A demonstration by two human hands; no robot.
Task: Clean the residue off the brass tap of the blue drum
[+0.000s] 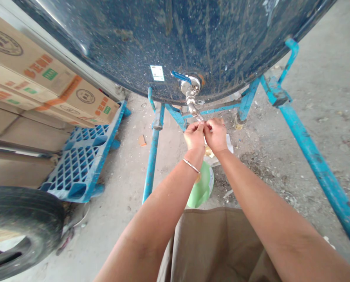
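A metal tap (190,94) with a blue lever sticks out of the underside of a big dark blue tank (175,39). My left hand (194,136) and my right hand (215,134) meet just under the tap's spout, fingertips pinched together at its mouth. Whether they pinch something small there I cannot tell. A thin bangle circles my left wrist. Below my hands, partly hidden by my left forearm, stands a light green container (202,188) on the concrete floor.
A blue metal frame (310,149) carries the tank, with legs left and right of my arms. A blue plastic pallet (83,156) and stacked cardboard boxes (31,66) lie at the left. A black tyre (19,227) is at the lower left.
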